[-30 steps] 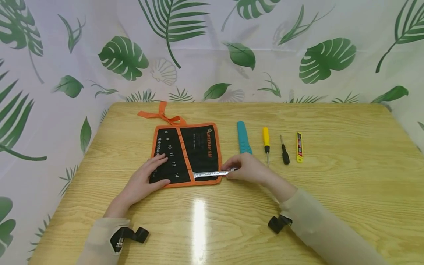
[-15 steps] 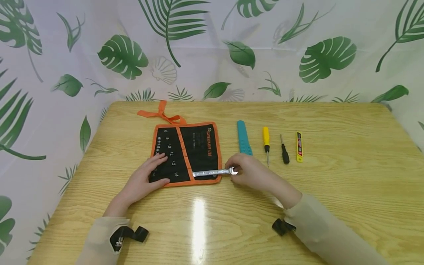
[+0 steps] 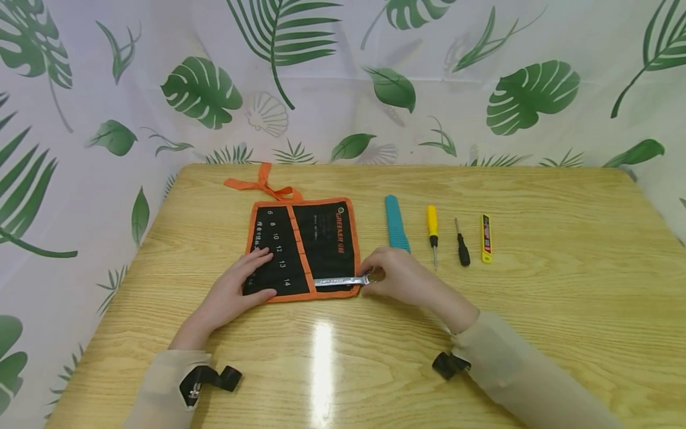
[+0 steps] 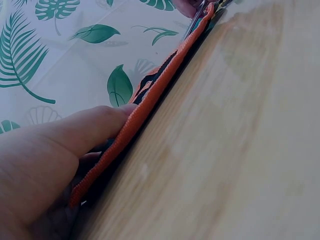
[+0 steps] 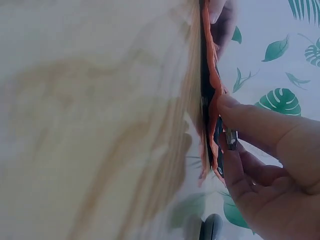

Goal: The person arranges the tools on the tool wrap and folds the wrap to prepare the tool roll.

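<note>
A black tool pouch with orange trim (image 3: 327, 238) lies flat on the wooden table, its pocket side printed with sizes. My left hand (image 3: 238, 289) rests on the pouch's left part with fingers spread; its thumb (image 4: 100, 125) lies at the orange edge in the left wrist view. A silver wrench (image 3: 337, 281) lies along the pouch's near side, its left end hidden in the pocket marked 14. My right hand (image 3: 399, 277) pinches the wrench's right end at the pouch's right edge. Thumb and fingers meet around the wrench (image 5: 231, 139) in the right wrist view.
Right of the pouch lie a teal strip-shaped tool (image 3: 396, 223), partly behind my right hand, a yellow-handled screwdriver (image 3: 432, 223), a black-handled screwdriver (image 3: 463, 250) and a yellow flat packet (image 3: 486, 238). An orange tie (image 3: 268, 187) trails from the pouch's far edge. Leaf-patterned cloth (image 3: 343, 89) hangs behind.
My right hand drew back a little to the right, baring the wrench's open end, then came back left and covers part of that end again. The left hand and pouch have stayed put.
</note>
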`<state>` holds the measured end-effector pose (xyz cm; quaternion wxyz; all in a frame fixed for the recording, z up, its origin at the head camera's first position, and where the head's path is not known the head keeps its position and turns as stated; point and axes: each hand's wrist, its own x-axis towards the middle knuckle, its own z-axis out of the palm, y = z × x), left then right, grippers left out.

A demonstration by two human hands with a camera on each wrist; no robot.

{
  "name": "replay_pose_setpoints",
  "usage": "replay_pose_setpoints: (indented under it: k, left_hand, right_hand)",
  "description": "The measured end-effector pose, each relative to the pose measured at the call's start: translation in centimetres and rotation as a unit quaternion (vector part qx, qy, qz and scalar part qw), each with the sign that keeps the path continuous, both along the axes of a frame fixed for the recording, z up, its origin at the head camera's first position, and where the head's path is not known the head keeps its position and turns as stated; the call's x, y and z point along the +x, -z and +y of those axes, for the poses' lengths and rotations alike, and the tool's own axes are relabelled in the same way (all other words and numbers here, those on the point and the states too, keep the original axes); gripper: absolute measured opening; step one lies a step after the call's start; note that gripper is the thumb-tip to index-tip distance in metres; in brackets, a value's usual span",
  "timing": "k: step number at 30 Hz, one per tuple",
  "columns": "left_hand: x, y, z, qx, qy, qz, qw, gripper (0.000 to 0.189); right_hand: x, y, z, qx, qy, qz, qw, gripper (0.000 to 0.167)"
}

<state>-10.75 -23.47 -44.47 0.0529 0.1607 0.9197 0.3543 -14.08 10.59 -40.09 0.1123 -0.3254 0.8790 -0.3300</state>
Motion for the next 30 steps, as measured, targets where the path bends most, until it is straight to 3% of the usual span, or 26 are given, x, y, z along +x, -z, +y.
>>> replay_pose_setpoints:
  k: [9, 19, 30]
  left_hand:
    - [0.0, 0.1, -0.1, -0.002, -0.001, -0.003, 1.0000, 0.071]
    - [0.0, 0.1, 0.0, 0.001, 0.002, 0.004, 1.0000, 0.072]
    - [0.0, 0.0, -0.1, 0.001, 0.000, -0.004, 1.0000, 0.072]
  right_hand:
    - [-0.1, 0.0, -1.0, 0.012, 0.027, -0.027, 0.9992, 0.029]
    - [-0.2, 0.2, -1.4, -0.008, -0.001, -0.014, 0.9999, 0.021]
    - [-0.5, 0.4, -2.4, 0.000, -0.002, -0.018, 0.9998, 0.019]
